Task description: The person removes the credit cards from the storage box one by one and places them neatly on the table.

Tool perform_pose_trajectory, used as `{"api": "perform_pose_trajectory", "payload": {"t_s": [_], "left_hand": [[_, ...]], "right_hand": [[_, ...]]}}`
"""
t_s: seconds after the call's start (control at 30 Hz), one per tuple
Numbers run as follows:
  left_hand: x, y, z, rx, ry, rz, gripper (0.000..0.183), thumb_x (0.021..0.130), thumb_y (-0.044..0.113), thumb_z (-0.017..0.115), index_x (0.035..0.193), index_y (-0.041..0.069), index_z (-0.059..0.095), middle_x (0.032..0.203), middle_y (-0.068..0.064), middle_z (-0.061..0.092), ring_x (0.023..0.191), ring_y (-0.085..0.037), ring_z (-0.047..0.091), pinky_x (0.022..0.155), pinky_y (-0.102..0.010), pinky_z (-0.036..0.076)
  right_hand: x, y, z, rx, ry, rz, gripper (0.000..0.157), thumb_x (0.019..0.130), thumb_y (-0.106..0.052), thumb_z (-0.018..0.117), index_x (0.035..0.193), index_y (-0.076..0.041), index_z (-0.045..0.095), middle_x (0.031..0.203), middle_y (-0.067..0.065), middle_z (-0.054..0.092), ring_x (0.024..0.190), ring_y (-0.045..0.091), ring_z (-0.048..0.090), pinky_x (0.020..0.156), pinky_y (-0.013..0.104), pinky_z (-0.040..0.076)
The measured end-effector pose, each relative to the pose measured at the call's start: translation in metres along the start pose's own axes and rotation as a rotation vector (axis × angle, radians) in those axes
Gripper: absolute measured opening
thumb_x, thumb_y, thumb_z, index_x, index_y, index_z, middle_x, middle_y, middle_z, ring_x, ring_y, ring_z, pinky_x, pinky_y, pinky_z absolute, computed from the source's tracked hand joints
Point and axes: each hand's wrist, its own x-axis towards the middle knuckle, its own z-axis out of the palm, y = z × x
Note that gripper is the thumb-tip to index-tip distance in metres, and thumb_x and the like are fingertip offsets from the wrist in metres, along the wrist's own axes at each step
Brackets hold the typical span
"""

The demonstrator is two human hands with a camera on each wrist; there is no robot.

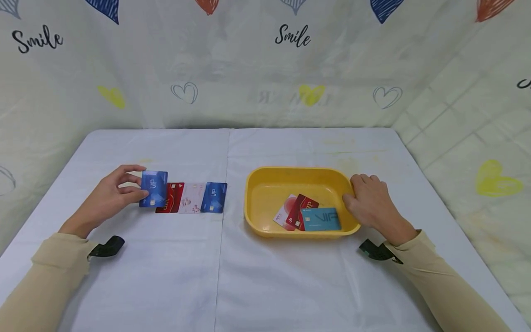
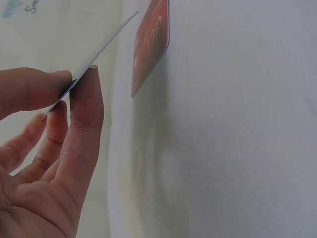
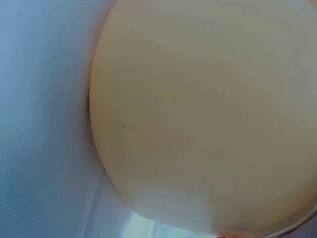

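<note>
My left hand pinches a blue VIP card between thumb and fingers. In the left wrist view the card appears nearly edge-on, held above the white cloth. It overlaps the left end of a row: a red card, a pale flowered card and another blue VIP card. On the right, my right hand grips the right rim of a yellow tray. Inside lie a pink-and-white card, a dark red card and a teal VIP card, overlapping.
A white cloth with a fold line covers the table. Behind it hangs a pale curtain printed with hearts and "Smile". The tray's outer wall fills most of the right wrist view.
</note>
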Motion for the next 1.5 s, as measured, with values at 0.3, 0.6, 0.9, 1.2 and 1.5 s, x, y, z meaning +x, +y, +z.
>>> {"api": "perform_pose_trajectory", "payload": {"t_s": [0.3, 0.6, 0.9, 1.2, 1.5], "left_hand": [[-0.004, -0.01, -0.004, 0.016, -0.006, -0.007, 0.071, 0.101, 0.038, 0.064, 0.159, 0.014, 0.03, 0.141, -0.021, 0.049, 0.127, -0.047, 0.058, 0.077, -0.008, 0.05], [-0.005, -0.014, -0.009, 0.039, -0.06, -0.046, 0.074, 0.101, 0.041, 0.064, 0.161, 0.016, 0.029, 0.145, -0.022, 0.047, 0.132, -0.049, 0.054, 0.096, -0.032, 0.057], [0.0, -0.016, -0.014, 0.071, -0.128, -0.084, 0.078, 0.101, 0.045, 0.063, 0.161, 0.015, 0.025, 0.151, -0.029, 0.04, 0.136, -0.054, 0.047, 0.109, -0.072, 0.043], [0.006, -0.02, -0.017, 0.112, -0.148, -0.087, 0.075, 0.101, 0.041, 0.063, 0.16, 0.011, 0.027, 0.145, -0.027, 0.045, 0.131, -0.05, 0.053, 0.099, -0.055, 0.055], [0.013, -0.022, -0.018, 0.137, -0.185, -0.101, 0.075, 0.101, 0.039, 0.063, 0.16, 0.008, 0.027, 0.144, -0.027, 0.045, 0.131, -0.049, 0.05, 0.095, -0.047, 0.056]], "right_hand": [[-0.001, 0.0, 0.0, 0.009, 0.0, 0.002, 0.032, 0.095, -0.019, 0.042, 0.107, 0.006, 0.055, 0.089, 0.016, 0.054, 0.087, 0.035, 0.043, 0.076, 0.042, 0.033], [-0.001, 0.0, 0.0, 0.017, 0.011, -0.012, 0.031, 0.095, -0.019, 0.043, 0.107, 0.007, 0.056, 0.087, 0.016, 0.054, 0.085, 0.035, 0.044, 0.075, 0.041, 0.033], [-0.001, 0.002, 0.0, 0.02, 0.016, -0.021, 0.031, 0.096, -0.019, 0.041, 0.106, 0.006, 0.056, 0.087, 0.016, 0.053, 0.086, 0.035, 0.044, 0.074, 0.04, 0.032], [-0.001, 0.001, 0.001, 0.02, 0.004, -0.017, 0.03, 0.096, -0.019, 0.042, 0.106, 0.006, 0.056, 0.086, 0.015, 0.052, 0.084, 0.034, 0.043, 0.074, 0.039, 0.031], [0.0, 0.002, 0.001, 0.015, 0.019, -0.023, 0.029, 0.096, -0.018, 0.041, 0.104, 0.006, 0.055, 0.085, 0.015, 0.052, 0.084, 0.034, 0.043, 0.073, 0.038, 0.03]]}}
